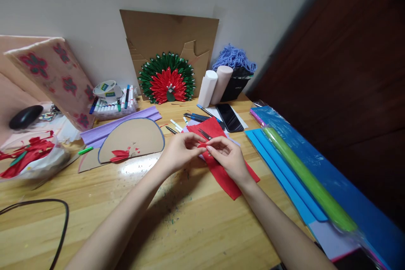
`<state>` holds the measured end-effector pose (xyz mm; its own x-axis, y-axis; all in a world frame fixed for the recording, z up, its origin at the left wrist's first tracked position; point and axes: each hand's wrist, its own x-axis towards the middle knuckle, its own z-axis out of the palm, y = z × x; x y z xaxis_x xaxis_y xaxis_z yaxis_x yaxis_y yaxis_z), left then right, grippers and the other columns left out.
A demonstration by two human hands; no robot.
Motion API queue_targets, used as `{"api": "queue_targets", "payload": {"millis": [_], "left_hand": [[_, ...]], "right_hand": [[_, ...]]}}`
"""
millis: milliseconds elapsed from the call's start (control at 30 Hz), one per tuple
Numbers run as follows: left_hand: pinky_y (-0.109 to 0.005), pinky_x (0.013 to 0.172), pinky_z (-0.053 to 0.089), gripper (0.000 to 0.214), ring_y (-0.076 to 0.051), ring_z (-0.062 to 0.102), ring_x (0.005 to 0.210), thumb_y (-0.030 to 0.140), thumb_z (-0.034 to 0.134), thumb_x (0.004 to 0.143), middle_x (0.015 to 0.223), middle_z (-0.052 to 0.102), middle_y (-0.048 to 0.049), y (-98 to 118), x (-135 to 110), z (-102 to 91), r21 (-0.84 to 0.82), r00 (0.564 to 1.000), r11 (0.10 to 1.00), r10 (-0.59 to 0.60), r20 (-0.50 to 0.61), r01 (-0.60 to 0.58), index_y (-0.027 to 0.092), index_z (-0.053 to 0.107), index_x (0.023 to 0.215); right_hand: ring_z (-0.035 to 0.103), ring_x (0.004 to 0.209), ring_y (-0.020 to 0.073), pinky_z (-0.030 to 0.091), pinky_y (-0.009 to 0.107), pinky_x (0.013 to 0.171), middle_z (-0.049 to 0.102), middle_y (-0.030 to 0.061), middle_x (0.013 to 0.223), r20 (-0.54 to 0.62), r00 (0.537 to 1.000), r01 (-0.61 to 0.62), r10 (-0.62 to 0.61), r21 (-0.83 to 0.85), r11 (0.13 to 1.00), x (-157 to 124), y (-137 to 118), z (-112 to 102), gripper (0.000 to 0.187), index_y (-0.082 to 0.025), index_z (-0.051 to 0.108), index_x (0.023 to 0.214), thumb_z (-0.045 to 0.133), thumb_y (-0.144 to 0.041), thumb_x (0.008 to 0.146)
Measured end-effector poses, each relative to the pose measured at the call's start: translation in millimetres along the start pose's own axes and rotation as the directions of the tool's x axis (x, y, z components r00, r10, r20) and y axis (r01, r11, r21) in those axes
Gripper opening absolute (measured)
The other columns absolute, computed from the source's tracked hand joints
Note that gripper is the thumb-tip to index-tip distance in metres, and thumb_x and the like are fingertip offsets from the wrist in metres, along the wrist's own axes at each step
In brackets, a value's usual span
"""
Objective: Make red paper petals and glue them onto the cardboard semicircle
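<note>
Between the fingertips of both hands is a small piece of red crepe paper (203,145), partly hidden by the fingers. My left hand (183,148) pinches it from the left. On the other side, my right hand (228,156) has thumb and fingers closed on the same piece. Under and behind them lies a larger strip of red crepe paper (223,179), with scissors (205,134) on it, their blades showing. Left of my hands, red petal-like pieces (120,155) lie on a half-round cardboard (134,135) with a blue edge.
At the back, a green and red fan-shaped craft (167,80) leans on a cardboard sheet (164,29). A phone (230,118), markers (109,105) and white rolls (209,88) stand or lie about. Blue and green rolls (310,179) line the right; a bowl (47,164) and cable (66,215) are left.
</note>
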<state>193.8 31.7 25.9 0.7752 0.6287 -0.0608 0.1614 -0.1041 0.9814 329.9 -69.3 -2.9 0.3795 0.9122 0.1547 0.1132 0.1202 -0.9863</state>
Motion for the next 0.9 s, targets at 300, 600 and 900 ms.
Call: {"api": "queue_targets", "payload": {"millis": [300, 600, 900], "left_hand": [[-0.025, 0.065, 0.049, 0.022, -0.017, 0.064, 0.07, 0.031, 0.064, 0.073, 0.077, 0.071, -0.0087, -5.5, 0.2, 1.2, 0.143, 1.0, 0.989, -0.025, -0.001, 0.025, 0.011, 0.071, 0.08], [-0.021, 0.06, 0.045, 0.016, -0.012, 0.061, 0.062, 0.024, 0.065, 0.072, 0.069, 0.07, -0.0057, 2.4, 0.1, -3.1, 0.029, 0.993, 0.994, -0.102, 0.059, 0.101, 0.01, 0.071, 0.076], [-0.02, 0.06, 0.044, 0.012, -0.01, 0.059, 0.06, 0.02, 0.065, 0.072, 0.065, 0.069, -0.0048, 11.5, -3.3, -2.7, 0.01, 0.987, 0.991, -0.137, 0.083, 0.136, 0.01, 0.071, 0.071]], "right_hand": [[0.064, 0.077, 0.0157, 0.052, 0.028, 0.072, 0.067, 0.0029, 0.082, 0.002, 0.995, 0.103, -0.104, -0.132, 0.986, -0.2, 1.5, -0.9, 0.008, -0.02, 0.063, 0.085, 0.063, -0.025, 0.079], [0.063, 0.077, 0.0158, 0.052, 0.028, 0.071, 0.064, 0.0024, 0.084, 0.023, 0.987, 0.162, -0.161, -0.228, 0.96, -3.6, -1.9, 0.5, 0.004, -0.02, 0.061, 0.085, 0.059, -0.021, 0.082], [0.063, 0.073, 0.0152, 0.053, 0.029, 0.07, 0.064, 0.0026, 0.081, 0.04, 0.966, 0.256, -0.255, -0.299, 0.919, -3.6, -3.1, -1.4, 0.004, -0.02, 0.06, 0.085, 0.06, -0.019, 0.081]]}}
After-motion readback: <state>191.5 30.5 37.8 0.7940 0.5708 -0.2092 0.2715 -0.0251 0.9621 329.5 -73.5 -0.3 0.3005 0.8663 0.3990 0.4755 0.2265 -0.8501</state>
